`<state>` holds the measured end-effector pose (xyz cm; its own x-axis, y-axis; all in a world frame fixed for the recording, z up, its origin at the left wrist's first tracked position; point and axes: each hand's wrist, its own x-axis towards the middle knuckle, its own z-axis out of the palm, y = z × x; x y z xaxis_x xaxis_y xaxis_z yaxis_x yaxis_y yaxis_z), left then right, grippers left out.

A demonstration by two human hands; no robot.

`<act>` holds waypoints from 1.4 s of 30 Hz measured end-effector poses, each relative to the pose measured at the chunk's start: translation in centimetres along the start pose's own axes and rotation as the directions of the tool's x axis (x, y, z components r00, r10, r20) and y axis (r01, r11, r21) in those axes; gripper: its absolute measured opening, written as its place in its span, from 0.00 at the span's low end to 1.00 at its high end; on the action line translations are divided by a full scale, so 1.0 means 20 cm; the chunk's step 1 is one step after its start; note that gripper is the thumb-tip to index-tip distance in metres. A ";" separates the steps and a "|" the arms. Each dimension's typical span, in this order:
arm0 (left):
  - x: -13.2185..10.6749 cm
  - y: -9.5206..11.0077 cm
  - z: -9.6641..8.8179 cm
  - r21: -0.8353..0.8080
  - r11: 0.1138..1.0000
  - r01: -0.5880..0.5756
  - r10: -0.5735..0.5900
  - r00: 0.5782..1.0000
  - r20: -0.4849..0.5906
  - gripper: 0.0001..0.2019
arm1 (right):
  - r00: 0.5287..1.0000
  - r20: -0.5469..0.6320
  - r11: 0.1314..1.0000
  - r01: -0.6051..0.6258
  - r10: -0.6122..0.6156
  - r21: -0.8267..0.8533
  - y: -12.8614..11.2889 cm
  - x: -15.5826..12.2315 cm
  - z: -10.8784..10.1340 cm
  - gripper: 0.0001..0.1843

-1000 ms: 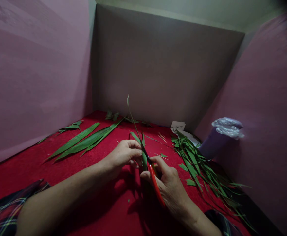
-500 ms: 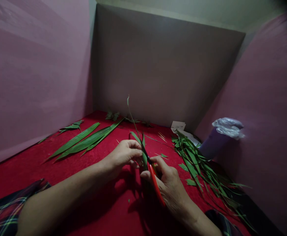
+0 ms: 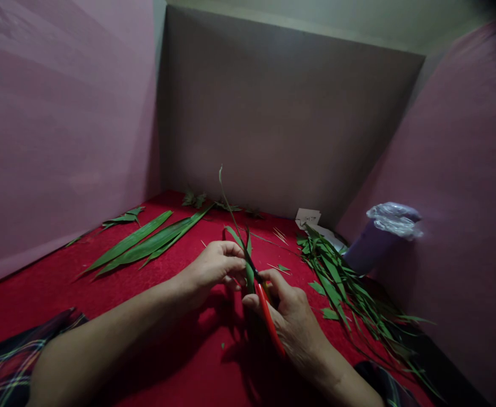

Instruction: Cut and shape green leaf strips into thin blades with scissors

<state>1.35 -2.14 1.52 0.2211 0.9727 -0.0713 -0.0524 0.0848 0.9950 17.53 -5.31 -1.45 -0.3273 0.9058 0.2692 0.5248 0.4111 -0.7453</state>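
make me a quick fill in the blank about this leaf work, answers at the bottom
1. The red-handled scissors are in the person's ____ hand.
2. The long green leaves on the left lie on a ____ surface.
3. The purple cylindrical container is topped with clear, crinkled ____.

Answers: right; red; plastic

The left forearm [image 3: 120, 328] slants up from the left of the red-handled scissors [image 3: 266, 312], and the left hand [image 3: 220, 264] sits beside the blades, thumb and forefinger pinched. The right hand [image 3: 292, 314] curls around the handles, forefinger near the pivot, the right forearm [image 3: 343, 373] trailing below and right of them.
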 end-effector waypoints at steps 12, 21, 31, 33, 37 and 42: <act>0.00 0.00 0.00 0.020 1.000 0.006 -0.006 1.000 0.005 0.04 | 1.000 0.016 1.000 0.018 -0.018 -0.011 0.02 0.00 0.01 0.16; 0.01 0.00 0.00 0.022 1.000 0.008 -0.008 1.000 0.008 0.04 | 0.999 0.015 0.999 0.030 -0.030 -0.017 0.00 0.00 0.00 0.13; 0.01 -0.01 0.00 0.026 1.000 0.006 -0.006 1.000 0.016 0.04 | 0.998 0.033 0.996 0.048 -0.046 -0.071 0.00 -0.01 -0.01 0.09; 0.01 -0.01 0.00 0.022 1.000 0.004 -0.005 1.000 0.017 0.04 | 0.998 0.028 0.996 0.055 -0.053 -0.073 0.00 -0.01 -0.01 0.08; 0.01 -0.01 0.00 0.021 1.000 0.004 -0.004 1.000 0.013 0.04 | 0.998 0.025 0.995 0.054 -0.053 -0.078 0.00 0.00 0.00 0.09; 0.00 -0.01 0.00 0.020 1.000 0.009 -0.009 1.000 0.010 0.04 | 0.998 0.037 0.996 0.055 -0.052 -0.072 0.01 0.00 0.00 0.10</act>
<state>1.31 -2.05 1.39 0.2311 0.9697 -0.0795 -0.0305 0.0889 0.9956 17.70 -5.26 -1.53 -0.3829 0.8787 0.2850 0.5613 0.4663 -0.6838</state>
